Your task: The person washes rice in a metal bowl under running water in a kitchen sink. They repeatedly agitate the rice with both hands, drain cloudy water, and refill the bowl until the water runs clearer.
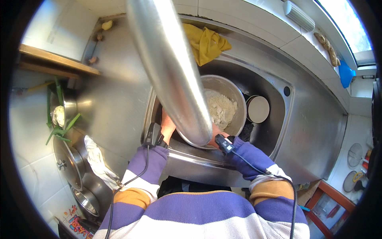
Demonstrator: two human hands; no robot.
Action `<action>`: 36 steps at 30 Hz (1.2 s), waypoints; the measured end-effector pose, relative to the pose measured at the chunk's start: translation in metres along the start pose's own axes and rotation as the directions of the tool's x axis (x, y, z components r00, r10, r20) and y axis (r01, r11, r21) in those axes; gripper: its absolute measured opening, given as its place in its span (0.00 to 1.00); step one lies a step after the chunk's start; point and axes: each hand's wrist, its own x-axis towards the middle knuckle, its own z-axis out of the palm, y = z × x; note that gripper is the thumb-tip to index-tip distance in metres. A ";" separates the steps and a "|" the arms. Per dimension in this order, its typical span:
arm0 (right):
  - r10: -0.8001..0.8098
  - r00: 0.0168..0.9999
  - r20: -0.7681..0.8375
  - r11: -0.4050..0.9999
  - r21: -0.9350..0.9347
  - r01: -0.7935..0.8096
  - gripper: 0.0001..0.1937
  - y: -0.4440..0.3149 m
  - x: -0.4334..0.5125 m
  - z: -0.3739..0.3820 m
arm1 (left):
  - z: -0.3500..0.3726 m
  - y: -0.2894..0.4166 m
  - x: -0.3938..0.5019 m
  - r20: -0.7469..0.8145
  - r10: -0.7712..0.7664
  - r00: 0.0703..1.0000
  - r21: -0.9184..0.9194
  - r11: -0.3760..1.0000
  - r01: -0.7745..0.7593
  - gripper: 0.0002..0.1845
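Note:
A steel bowl [242, 98] sits in the sink basin [276, 89], holding a lumpy pale mass of dough or floury mixture [222, 110]. Across the view, close to the camera, runs a thick metal tube [176, 71], apparently the faucet spout. It covers part of the bowl and most of both hands. My left hand [167, 127] shows only near the wrist, at the bowl's left side. Of my right hand [214, 136], just the part by the wrist appears, over the bowl's near rim. The fingers of both are hidden.
Right of the bowl, a round cream-topped container [258, 109] stands in the basin. A yellow cloth [207, 44] hangs over the back edge. Left are a white cloth [97, 159], a lidded pot [67, 164], green onions [64, 128] and a wooden shelf edge [59, 58]. Ginger [326, 47] lies on the sill.

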 end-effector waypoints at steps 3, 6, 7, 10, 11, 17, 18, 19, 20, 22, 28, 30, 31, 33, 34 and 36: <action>0.076 0.950 0.303 0.837 -0.537 0.104 0.10 0.005 -0.019 -0.022 | 0.008 0.015 0.001 0.072 -0.016 0.997 0.026 1.000 0.014 0.32; 0.076 0.949 0.307 0.844 -0.526 0.102 0.10 -0.001 -0.026 -0.045 | 0.014 0.028 0.015 0.130 0.235 0.963 0.268 0.927 -0.263 0.26; 0.058 0.964 0.258 0.854 -0.513 0.086 0.11 -0.006 -0.027 -0.052 | 0.012 0.029 0.021 0.194 0.203 0.960 0.343 0.902 -0.261 0.23; 0.188 0.967 0.169 0.858 -0.507 -0.079 0.14 -0.026 -0.029 -0.067 | -0.004 0.023 0.020 0.258 0.168 0.951 0.347 0.903 -0.254 0.17; 0.256 0.955 0.150 0.851 -0.504 -0.149 0.16 -0.034 -0.029 -0.071 | -0.012 0.020 0.009 0.295 0.071 0.953 0.363 0.914 -0.180 0.17; 0.390 0.906 0.165 0.778 -0.585 -0.228 0.24 -0.065 -0.037 -0.105 | -0.037 0.027 -0.056 0.436 0.025 0.900 0.520 0.809 -0.275 0.18; 0.395 0.903 0.168 0.792 -0.560 -0.242 0.24 -0.067 -0.039 -0.107 | -0.033 0.032 -0.053 0.321 0.252 0.913 0.482 0.786 -0.387 0.19; 0.398 0.904 0.159 0.800 -0.543 -0.256 0.24 -0.068 -0.042 -0.110 | -0.025 0.036 -0.036 0.252 0.242 0.937 0.480 0.809 -0.338 0.21; 0.386 0.910 0.150 0.805 -0.537 -0.253 0.25 -0.069 -0.043 -0.109 | -0.017 0.040 -0.017 0.221 0.317 0.922 0.570 0.725 -0.386 0.24; 0.454 0.882 0.126 0.832 -0.415 -0.369 0.27 -0.072 -0.048 -0.105 | 0.002 0.043 0.022 0.212 0.260 0.942 0.522 0.784 -0.334 0.25; 0.488 0.798 -0.353 0.864 0.061 -0.500 0.26 -0.064 -0.059 -0.075 | -0.007 0.027 0.006 0.414 -0.239 0.878 0.425 0.904 0.046 0.16; 0.482 0.712 -0.511 0.864 0.142 -0.482 0.25 -0.055 -0.058 -0.069 | -0.027 0.024 -0.026 0.419 -0.283 0.863 0.323 0.934 0.150 0.16; 0.458 0.666 -0.589 0.873 0.156 -0.463 0.25 -0.049 -0.057 -0.066 | -0.036 0.023 -0.038 0.440 -0.224 0.870 0.305 0.948 0.090 0.18; 0.559 0.589 -0.583 0.818 0.275 -0.505 0.27 -0.034 -0.053 -0.065 | -0.039 0.022 -0.044 0.414 -0.112 0.904 0.287 0.958 -0.013 0.21; 0.679 0.537 -0.500 0.728 0.366 -0.580 0.29 -0.025 -0.047 -0.069 | -0.037 0.022 -0.039 0.356 -0.091 0.930 0.296 0.955 -0.020 0.24; 0.806 0.454 -0.379 0.591 0.537 -0.602 0.32 -0.007 -0.034 -0.076 | -0.023 0.021 -0.018 0.167 0.052 0.985 0.312 0.944 -0.103 0.22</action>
